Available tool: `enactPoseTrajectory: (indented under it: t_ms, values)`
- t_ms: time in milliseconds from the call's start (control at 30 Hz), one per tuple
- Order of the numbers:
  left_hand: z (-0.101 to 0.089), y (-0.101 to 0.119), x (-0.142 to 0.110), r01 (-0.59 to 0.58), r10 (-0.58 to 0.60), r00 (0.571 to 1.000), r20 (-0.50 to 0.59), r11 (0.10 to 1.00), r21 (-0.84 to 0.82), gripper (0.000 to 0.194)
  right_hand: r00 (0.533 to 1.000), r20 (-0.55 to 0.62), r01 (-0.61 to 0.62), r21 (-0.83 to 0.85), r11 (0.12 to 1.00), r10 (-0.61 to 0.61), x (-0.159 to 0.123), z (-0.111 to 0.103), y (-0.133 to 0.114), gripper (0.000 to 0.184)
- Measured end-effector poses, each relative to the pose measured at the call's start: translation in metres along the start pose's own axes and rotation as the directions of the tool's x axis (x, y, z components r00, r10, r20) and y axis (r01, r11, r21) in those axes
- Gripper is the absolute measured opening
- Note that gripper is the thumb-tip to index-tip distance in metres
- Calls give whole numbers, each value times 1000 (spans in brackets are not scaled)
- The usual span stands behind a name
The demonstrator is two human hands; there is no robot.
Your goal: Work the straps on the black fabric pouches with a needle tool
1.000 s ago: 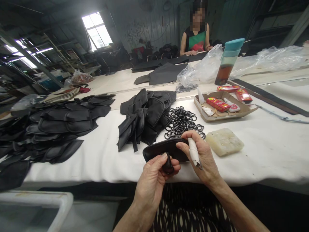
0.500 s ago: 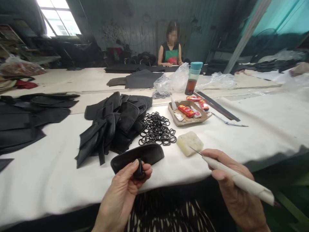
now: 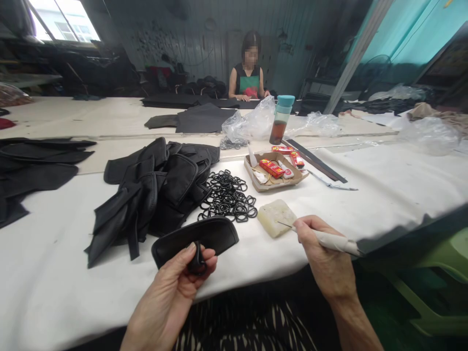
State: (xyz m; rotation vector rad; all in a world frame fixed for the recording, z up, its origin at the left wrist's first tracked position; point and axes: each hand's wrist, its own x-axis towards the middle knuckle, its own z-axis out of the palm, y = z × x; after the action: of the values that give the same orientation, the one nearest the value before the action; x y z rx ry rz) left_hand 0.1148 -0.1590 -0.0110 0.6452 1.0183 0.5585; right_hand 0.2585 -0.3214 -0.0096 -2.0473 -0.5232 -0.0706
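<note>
Wax-like block (image 3: 277,218): right hand (image 3: 323,253) grips wrapped awl (image 3: 334,241) beside it; left hand (image 3: 179,280) pinches smooth black leather-like piece (image 3: 215,235) left of it.

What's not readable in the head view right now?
All head view:
Folded black strap: partly hidden by the left hand's fingers.
Awl, right hand: tip contact with the pale block too small to tell.
Black rings: count hidden by overlap.
Red boxes: print too small.
Far-left black pieces: cut off by the left edge.

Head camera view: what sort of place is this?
Probably a small leather-goods workshop: stitched black pieces heaped on a long covered table, a pile of black metal-looking rings, and a wrapped-handle awl.
</note>
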Motion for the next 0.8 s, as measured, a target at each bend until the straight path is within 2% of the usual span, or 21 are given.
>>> enactPoseTrajectory:
  t_ms: [333, 567, 667, 800]
  values:
    - [-2, 0, 4, 25, -27, 999, 45, 999, 40, 26, 996, 63, -62, -15, 998, 63, 5, 9, 4, 26]
    - [-14, -3, 12, 71, -68, 992, 105, 997, -33, 25, 999, -19, -41, 21, 999, 41, -1, -1, 1, 31]
    - [-18, -5, 11, 85, -73, 984, 160, 994, -70, 21, 994, -35, -94, 137, 986, 100, -10, -6, -1, 29]
    - [-22, -8, 10, 108, -79, 964, 256, 989, -102, 16, 979, 146, -191, 415, 890, 142, -26, 3, -11, 27]
